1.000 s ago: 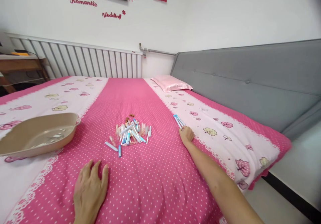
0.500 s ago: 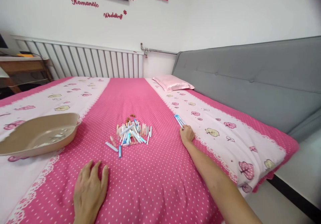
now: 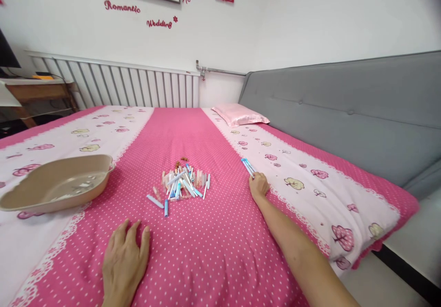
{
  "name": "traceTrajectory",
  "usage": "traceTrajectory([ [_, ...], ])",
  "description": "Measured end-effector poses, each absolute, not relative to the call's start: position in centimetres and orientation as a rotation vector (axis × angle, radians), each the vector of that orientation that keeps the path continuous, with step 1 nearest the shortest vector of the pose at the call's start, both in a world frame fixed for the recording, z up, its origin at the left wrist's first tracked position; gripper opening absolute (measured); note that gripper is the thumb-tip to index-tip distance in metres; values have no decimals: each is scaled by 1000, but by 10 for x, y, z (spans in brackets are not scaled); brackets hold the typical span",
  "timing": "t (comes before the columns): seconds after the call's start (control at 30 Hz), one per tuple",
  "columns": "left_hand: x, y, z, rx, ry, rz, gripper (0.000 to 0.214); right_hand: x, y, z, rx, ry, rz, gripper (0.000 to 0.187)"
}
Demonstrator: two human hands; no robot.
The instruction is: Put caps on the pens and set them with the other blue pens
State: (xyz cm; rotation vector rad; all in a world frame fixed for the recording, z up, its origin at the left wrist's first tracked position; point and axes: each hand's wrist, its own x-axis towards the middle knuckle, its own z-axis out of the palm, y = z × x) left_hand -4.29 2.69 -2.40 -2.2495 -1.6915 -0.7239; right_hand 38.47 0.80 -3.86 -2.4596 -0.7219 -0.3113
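My right hand (image 3: 259, 186) is at the right of the pink dotted strip, fingers curled over the near ends of a few blue-and-white pens (image 3: 247, 165). The pens lie side by side, blue ends pointing away from me; the fingertips are partly hidden. Palm down on the bedspread (image 3: 193, 261), my left hand (image 3: 126, 256) rests with its fingers apart and holds nothing. Beyond it, in the middle, is a loose pile of pens (image 3: 184, 183) in blue, white and pale pink. A blue pen cap (image 3: 166, 208) and a pale blue pen (image 3: 155, 201) lie just in front of the pile.
On the left stands a beige plastic basin (image 3: 55, 201) with some small pale pieces inside. Small brown items (image 3: 181, 161) lie behind the pile. Farther back are a pink pillow (image 3: 239, 114), a grey headboard (image 3: 344, 91), a radiator (image 3: 120, 84) and a wooden desk (image 3: 44, 92).
The whole view has shifted slightly, so everything appears a little farther right. Both hands and the pens keep their places on the bed.
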Motion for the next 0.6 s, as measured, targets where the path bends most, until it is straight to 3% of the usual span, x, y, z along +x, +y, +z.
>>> traceTrajectory([
  [0.43,-43,26,-23,-2258,-1661,-745,68,384,6,-38,-2428,-646,-311,26],
  [0.6,-43,26,-23,-2251,-1673,-744,67,380,3,-35,-2423,-517,-340,44],
])
